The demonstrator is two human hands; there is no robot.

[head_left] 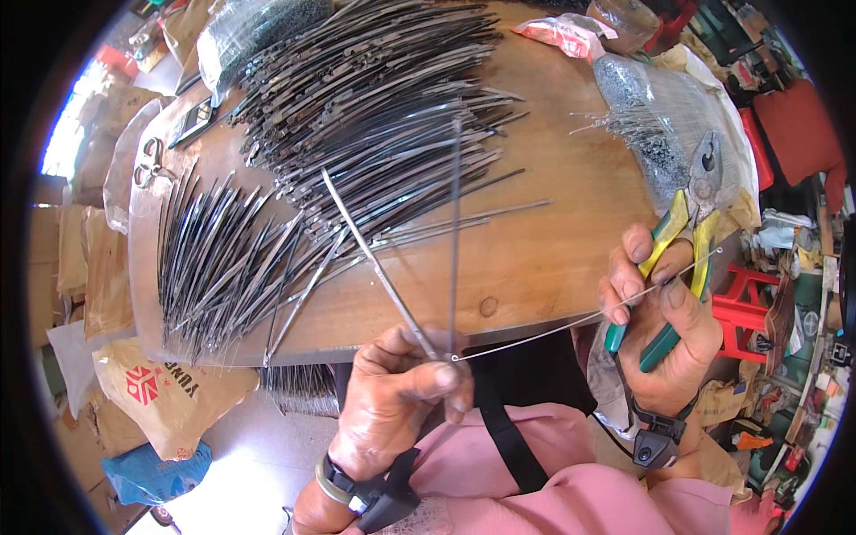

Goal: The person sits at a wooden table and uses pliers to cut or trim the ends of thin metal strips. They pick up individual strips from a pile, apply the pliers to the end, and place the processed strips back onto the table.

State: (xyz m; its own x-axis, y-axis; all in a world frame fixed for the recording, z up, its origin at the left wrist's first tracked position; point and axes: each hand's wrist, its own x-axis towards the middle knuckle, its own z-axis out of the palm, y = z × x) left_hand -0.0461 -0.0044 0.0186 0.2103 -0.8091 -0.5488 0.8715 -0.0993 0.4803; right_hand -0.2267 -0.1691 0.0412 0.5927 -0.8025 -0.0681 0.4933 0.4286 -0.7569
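My left hand [397, 379] is closed on thin metal strips at the table's near edge. A pale strip [379, 267] slants up and left from its fingers; a second strip [456, 232], blurred, rises almost straight up. My right hand [664, 343] grips pliers [682, 214] with yellow and green handles, their grey jaws pointing up and away. Between its thumb and fingers it also pinches a thin wire [562, 328] with a small loop at each end. That wire slopes down to my left fingertips, where its near loop lies; whether the fingers hold it I cannot tell.
Dark metal strips lie in a large pile [357, 116] on the wooden table [571, 241], with a smaller fan of strips [223, 259] to the left. Scissors [149, 162] and a phone [193, 122] are far left. A plastic bag of wires [642, 125] lies right, beyond it a red stool [744, 312].
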